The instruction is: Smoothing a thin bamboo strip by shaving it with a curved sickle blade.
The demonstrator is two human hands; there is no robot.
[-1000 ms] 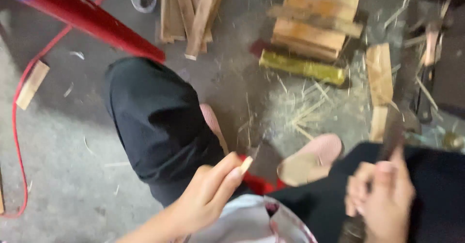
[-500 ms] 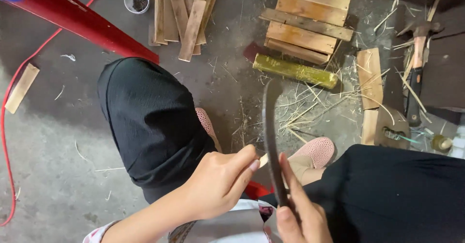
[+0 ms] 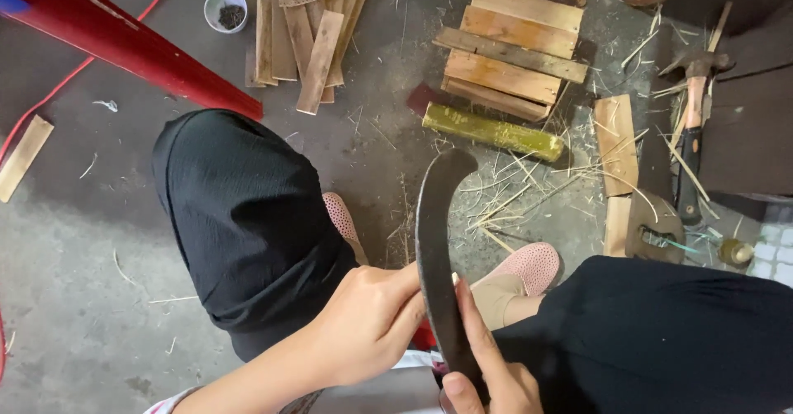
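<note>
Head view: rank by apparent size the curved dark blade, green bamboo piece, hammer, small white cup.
1. curved dark blade, held by the right hand, left hand touching it; nearest the camera, so its lead is unsure.
2. green bamboo piece and hammer: look alike in length, not ranked.
3. small white cup.

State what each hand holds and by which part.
The right hand holds a dark curved blade at its lower end, index finger laid along the flat. The left hand is closed right beside the blade; what it grips is hidden.

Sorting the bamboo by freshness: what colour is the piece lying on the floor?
Yellow-green, mottled; the bamboo shows in the head view.
</note>
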